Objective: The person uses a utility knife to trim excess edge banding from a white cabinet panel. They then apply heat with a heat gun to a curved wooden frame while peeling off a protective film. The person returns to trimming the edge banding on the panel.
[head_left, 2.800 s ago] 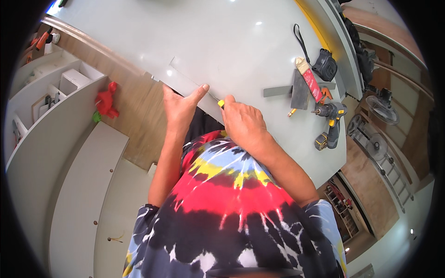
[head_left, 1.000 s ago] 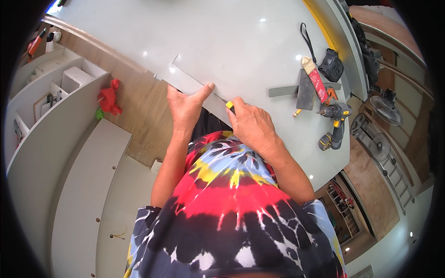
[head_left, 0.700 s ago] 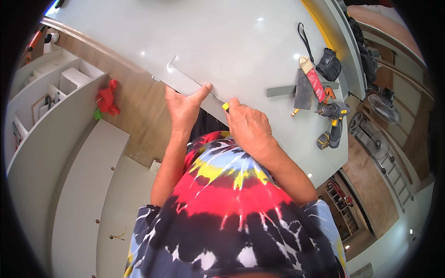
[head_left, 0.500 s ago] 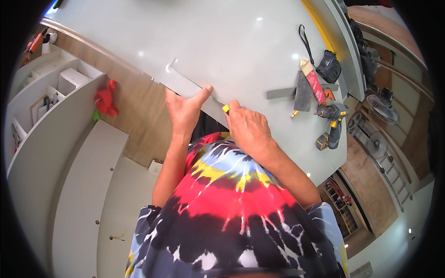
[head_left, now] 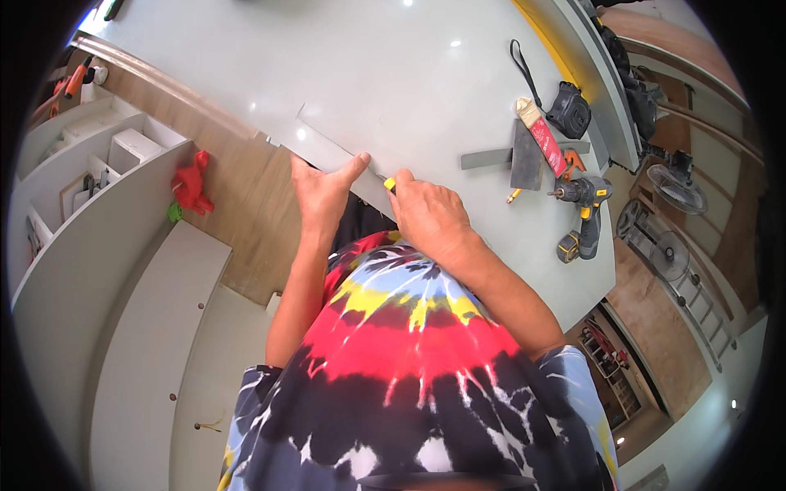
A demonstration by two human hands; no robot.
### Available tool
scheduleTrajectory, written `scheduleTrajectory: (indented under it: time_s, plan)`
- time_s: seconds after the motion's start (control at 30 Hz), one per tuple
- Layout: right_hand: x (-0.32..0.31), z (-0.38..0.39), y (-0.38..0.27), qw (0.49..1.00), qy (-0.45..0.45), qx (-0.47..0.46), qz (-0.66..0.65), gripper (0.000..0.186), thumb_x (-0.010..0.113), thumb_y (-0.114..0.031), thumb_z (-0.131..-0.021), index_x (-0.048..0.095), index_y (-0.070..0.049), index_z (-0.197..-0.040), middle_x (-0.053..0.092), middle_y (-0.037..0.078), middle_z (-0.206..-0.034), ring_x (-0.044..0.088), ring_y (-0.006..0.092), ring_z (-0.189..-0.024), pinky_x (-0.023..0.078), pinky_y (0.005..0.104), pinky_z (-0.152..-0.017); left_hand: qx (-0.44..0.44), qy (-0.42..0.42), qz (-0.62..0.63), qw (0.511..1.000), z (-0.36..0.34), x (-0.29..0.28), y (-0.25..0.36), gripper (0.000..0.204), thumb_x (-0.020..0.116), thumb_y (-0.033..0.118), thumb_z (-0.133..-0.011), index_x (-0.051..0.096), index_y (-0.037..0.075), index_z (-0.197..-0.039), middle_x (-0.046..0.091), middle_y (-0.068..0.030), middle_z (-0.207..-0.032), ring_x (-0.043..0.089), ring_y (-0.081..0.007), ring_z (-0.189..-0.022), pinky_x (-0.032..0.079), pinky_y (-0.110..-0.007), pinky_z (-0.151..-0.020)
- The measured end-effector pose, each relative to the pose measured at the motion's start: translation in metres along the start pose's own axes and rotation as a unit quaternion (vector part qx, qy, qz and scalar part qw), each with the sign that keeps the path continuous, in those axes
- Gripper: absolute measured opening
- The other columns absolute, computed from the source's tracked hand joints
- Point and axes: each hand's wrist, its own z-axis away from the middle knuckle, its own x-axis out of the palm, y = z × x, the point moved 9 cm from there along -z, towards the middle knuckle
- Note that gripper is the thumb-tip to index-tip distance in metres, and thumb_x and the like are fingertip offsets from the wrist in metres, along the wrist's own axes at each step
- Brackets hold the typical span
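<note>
A pale grey panel (head_left: 393, 74) fills the top of the view, with a thin L-shaped line marked near its front edge. My left hand (head_left: 321, 196) grips that edge, thumb on top beside the line and fingers hidden below. Just to its right, my right hand (head_left: 431, 214) is closed around a utility knife (head_left: 390, 185) with a yellow-and-black handle. Its thin blade points up and left along the line, close to my left thumb. Most of the handle is covered by my fingers.
At right on the panel lie a cordless drill (head_left: 583, 196), a tape measure (head_left: 569, 110), a paintbrush (head_left: 540, 135), a dark grey block (head_left: 526, 168) and a pencil (head_left: 513, 195). A shelf unit (head_left: 106, 188) stands at left, a red cloth (head_left: 191, 183) beside it. Fans (head_left: 682, 192) and a ladder (head_left: 711, 315) are far right.
The whole view has shifted a little, carrying the tools on the panel slightly left and up. My right hand and the knife appear slightly farther up and left. Both hands keep their grips.
</note>
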Motion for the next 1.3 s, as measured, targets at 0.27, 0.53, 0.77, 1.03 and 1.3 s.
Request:
scheduleTrajectory:
  time_s: [0.27, 0.53, 0.77, 1.03, 1.3]
  plan:
    - [-0.020, 0.023, 0.009, 0.998, 0.012, 0.030, -0.057, 0.026, 0.061, -0.024, -0.104, 0.053, 0.000, -0.102, 0.070, 0.025, -0.078, 0.070, 0.0483, -0.076, 0.054, 0.0573, -0.068, 0.024, 0.019, -0.004, 1.000, 0.001, -0.001, 0.002, 0.070, 0.088, 0.003, -0.075, 0.050, -0.003, -0.134, 0.067, -0.0142, -0.120, 0.069, -0.0218, -0.105, 0.057, -0.036, -0.092]
    - [-0.005, 0.013, 0.011, 0.999, -0.003, 0.031, -0.032, 0.026, 0.062, -0.024, -0.103, 0.055, 0.001, -0.101, 0.071, 0.023, -0.082, 0.072, 0.0458, -0.079, 0.057, 0.0543, -0.070, 0.012, 0.014, -0.025, 1.000, -0.001, 0.000, 0.005, 0.071, 0.087, 0.001, -0.075, 0.048, -0.003, -0.135, 0.067, -0.0138, -0.120, 0.068, -0.0219, -0.107, 0.057, -0.036, -0.093]
    - [-0.005, 0.011, 0.008, 0.999, -0.008, 0.017, -0.030, 0.024, 0.063, -0.023, -0.102, 0.055, 0.000, -0.100, 0.072, 0.023, -0.082, 0.072, 0.0455, -0.080, 0.058, 0.0542, -0.070, 0.014, 0.014, -0.008, 1.000, -0.001, 0.000, 0.000, 0.072, 0.087, 0.002, -0.075, 0.048, -0.003, -0.135, 0.067, -0.0134, -0.121, 0.068, -0.0218, -0.107, 0.057, -0.036, -0.093]
    - [-0.001, 0.013, 0.003, 0.999, 0.003, 0.034, 0.011, 0.024, 0.062, -0.022, -0.103, 0.053, 0.000, -0.100, 0.070, 0.024, -0.079, 0.071, 0.0459, -0.077, 0.056, 0.0548, -0.069, 0.007, 0.008, -0.010, 1.000, -0.001, 0.000, -0.004, 0.073, 0.088, 0.004, -0.074, 0.049, -0.003, -0.135, 0.066, -0.0134, -0.121, 0.067, -0.0217, -0.108, 0.056, -0.036, -0.094]
    - [0.005, 0.006, 0.004, 0.998, -0.030, 0.015, 0.059, 0.014, 0.060, -0.015, -0.100, 0.057, -0.001, -0.100, 0.073, 0.021, -0.081, 0.075, 0.0403, -0.078, 0.059, 0.0501, -0.071, 0.038, 0.018, -0.018, 0.999, -0.002, 0.000, 0.001, 0.072, 0.087, 0.002, -0.073, 0.049, -0.003, -0.134, 0.066, -0.0136, -0.123, 0.067, -0.0214, -0.108, 0.056, -0.036, -0.094]
